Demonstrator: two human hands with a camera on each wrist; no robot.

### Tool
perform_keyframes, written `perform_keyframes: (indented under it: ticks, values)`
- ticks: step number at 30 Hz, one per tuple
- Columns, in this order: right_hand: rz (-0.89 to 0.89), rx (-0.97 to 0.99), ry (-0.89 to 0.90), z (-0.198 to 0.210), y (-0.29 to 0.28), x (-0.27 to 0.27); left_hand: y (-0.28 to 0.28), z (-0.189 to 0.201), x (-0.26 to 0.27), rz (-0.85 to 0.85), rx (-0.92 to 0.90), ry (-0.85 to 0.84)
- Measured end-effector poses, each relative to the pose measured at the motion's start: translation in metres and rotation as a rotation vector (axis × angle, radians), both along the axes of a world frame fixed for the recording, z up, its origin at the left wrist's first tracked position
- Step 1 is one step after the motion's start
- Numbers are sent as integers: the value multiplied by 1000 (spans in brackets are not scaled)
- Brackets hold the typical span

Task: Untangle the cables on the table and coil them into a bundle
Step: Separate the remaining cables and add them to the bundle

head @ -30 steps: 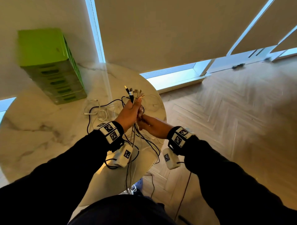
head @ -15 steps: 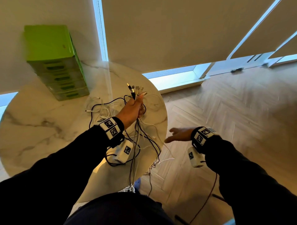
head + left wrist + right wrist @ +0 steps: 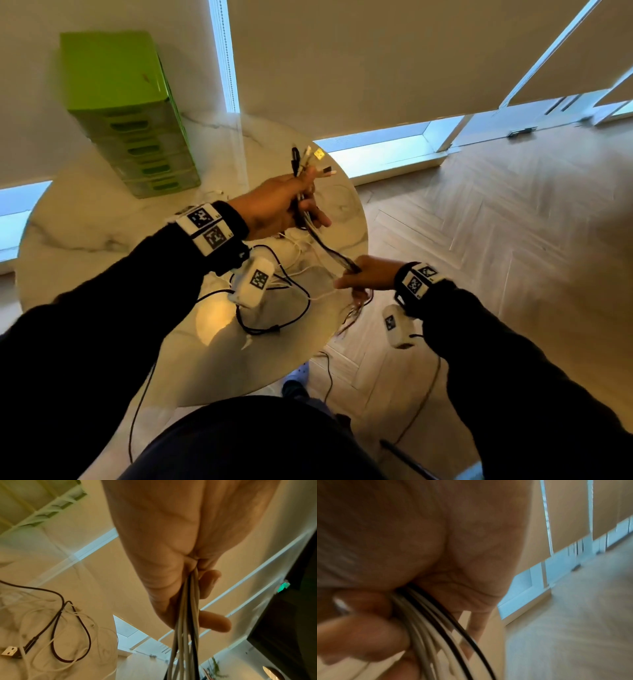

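Observation:
My left hand (image 3: 291,202) grips a bunch of black and white cables (image 3: 329,250) just below their plugs (image 3: 310,161), which stick up above the fist. The bunch runs down and right to my right hand (image 3: 359,277), which grips it lower, at the table's right edge. Below that hand blurred cable ends (image 3: 354,313) dangle. The left wrist view shows the cables (image 3: 187,628) leaving my left hand (image 3: 175,563). In the right wrist view my fingers (image 3: 364,632) curl round the cables (image 3: 440,628). More black and white cable loops (image 3: 284,298) lie on the round marble table (image 3: 102,219).
A green drawer unit (image 3: 126,113) stands at the table's back left against the wall. Loose cables with a USB plug (image 3: 10,652) lie on the tabletop. Wooden floor (image 3: 496,222) stretches to the right. Camera leads hang from both wrists.
My right hand, which had swung out open to the right, has come back and taken hold of the bunch below my left hand. My left hand has shifted right with the plugs.

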State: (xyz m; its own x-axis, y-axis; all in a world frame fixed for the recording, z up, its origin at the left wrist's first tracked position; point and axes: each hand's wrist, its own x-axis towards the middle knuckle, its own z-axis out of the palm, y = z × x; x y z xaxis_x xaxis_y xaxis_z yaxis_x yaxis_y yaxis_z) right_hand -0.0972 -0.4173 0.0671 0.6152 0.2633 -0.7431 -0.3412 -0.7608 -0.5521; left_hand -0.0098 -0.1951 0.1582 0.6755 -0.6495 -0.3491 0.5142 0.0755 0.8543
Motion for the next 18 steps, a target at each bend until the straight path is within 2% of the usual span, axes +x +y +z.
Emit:
perform_keyframes:
  ticks: [3, 6, 8, 10, 12, 14, 16, 18]
  values:
    - [-13, -330, -109, 0, -38, 1, 13, 0, 5, 89, -85, 57]
    - [-3, -705, -419, 4, -58, -2, 14, 0, 9, 225, -209, 84]
    - [15, -805, -567, -1, -55, -9, 10, 1, 11, 342, -293, 67]
    - [100, -774, -551, -14, -36, -19, 5, 3, 13, 453, -354, 43]
    - [191, -647, -422, -29, -10, -28, -3, 4, 13, 535, -336, 27]
    - [309, -516, -315, -41, 23, -37, -9, 2, 12, 571, -294, 7]
    - [415, -425, -281, -49, 54, -46, -8, -3, 11, 578, -261, -3]
    - [444, -368, -242, -58, 68, -51, -1, -8, 13, 578, -248, 2]
